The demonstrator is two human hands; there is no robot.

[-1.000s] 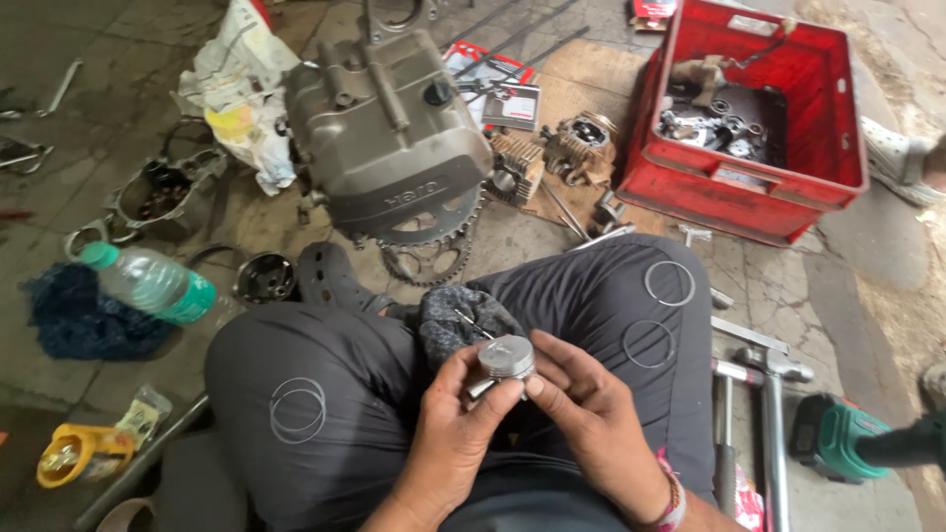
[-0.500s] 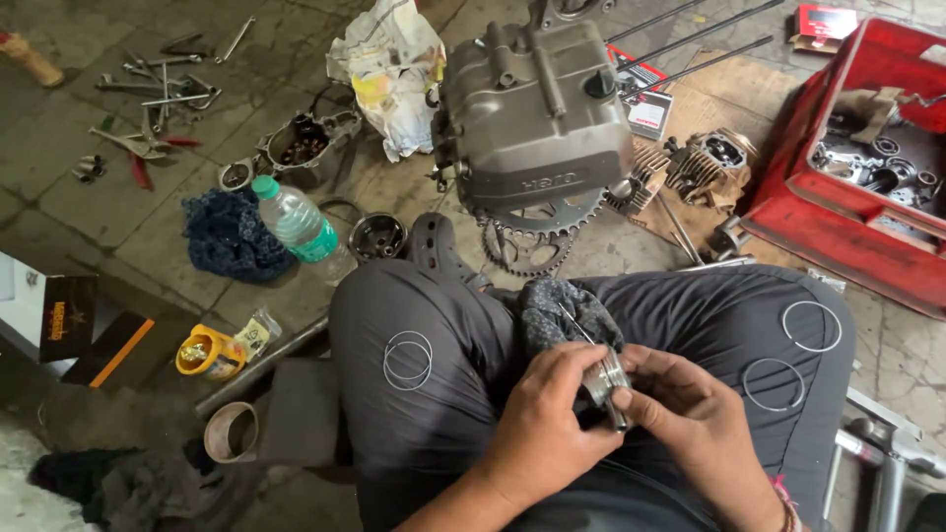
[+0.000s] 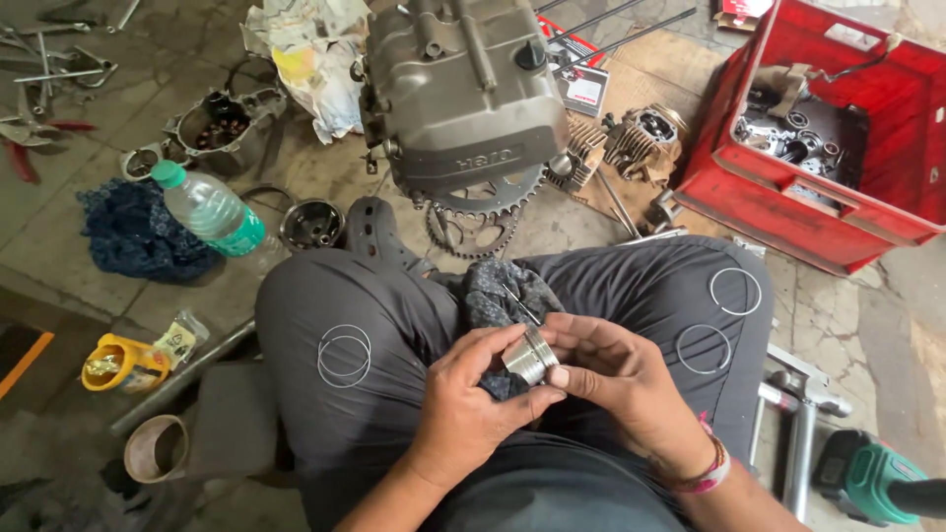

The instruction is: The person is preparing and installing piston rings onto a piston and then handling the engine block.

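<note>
Over my lap, my left hand [image 3: 471, 402] and my right hand [image 3: 619, 379] together hold a small silver piston [image 3: 529, 356], its grooved side turned up. A dark rag [image 3: 501, 299] lies on my lap just beyond the fingers. Thin metal piston rings rest on my trousers: a pair on my left thigh [image 3: 344, 355], two single ones on my right thigh [image 3: 735, 291] [image 3: 704, 349]. A grey engine block [image 3: 463, 89] with a toothed sprocket [image 3: 473, 222] stands on the floor in front of my knees.
A red crate [image 3: 788, 212] of engine parts sits at the right. A plastic water bottle [image 3: 209, 209], blue cloth [image 3: 133, 232], yellow tub [image 3: 113, 363] and loose tools lie at the left. A green power tool [image 3: 867, 478] and a metal stand [image 3: 798, 414] are at lower right.
The view has swung and settled leftward over the second. The piston has been turned in my fingers from crown-up to lying on its side. Both hands stay on it.
</note>
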